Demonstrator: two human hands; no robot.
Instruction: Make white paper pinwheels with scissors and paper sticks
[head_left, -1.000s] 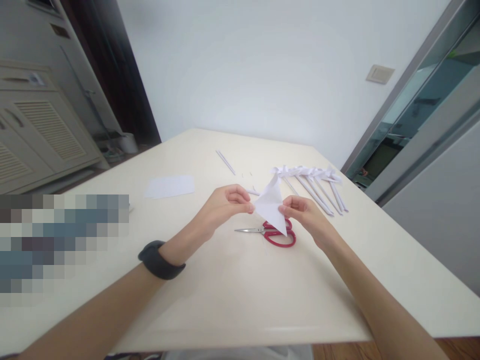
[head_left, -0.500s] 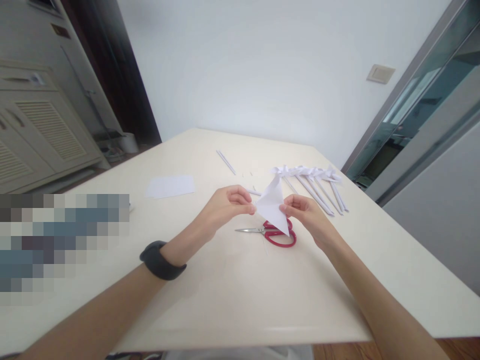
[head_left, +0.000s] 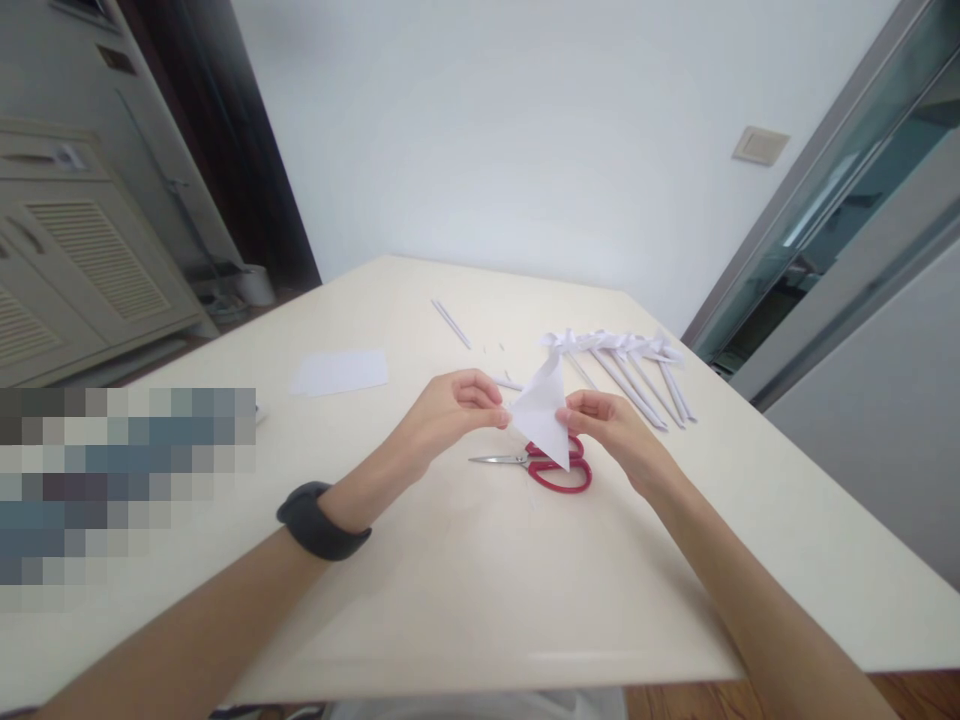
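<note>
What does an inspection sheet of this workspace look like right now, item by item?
Surface: cream rectangular table, smooth.
Job's things: white folded paper triangle, held above the table between both hands.
Clutter: red-handled metal scissors lying flat under the triangle; flat white paper sheet to the left; row of white rolled paper sticks to the right; one loose white paper stick further back; small paper scraps nearby.
Grippers: left hand pinches the triangle's left corner; right hand pinches its right edge; black wristband on the left wrist.
Cables: nothing seen.
Surroundings: white wall, beige louvred cabinet at left, glass door at right.
</note>
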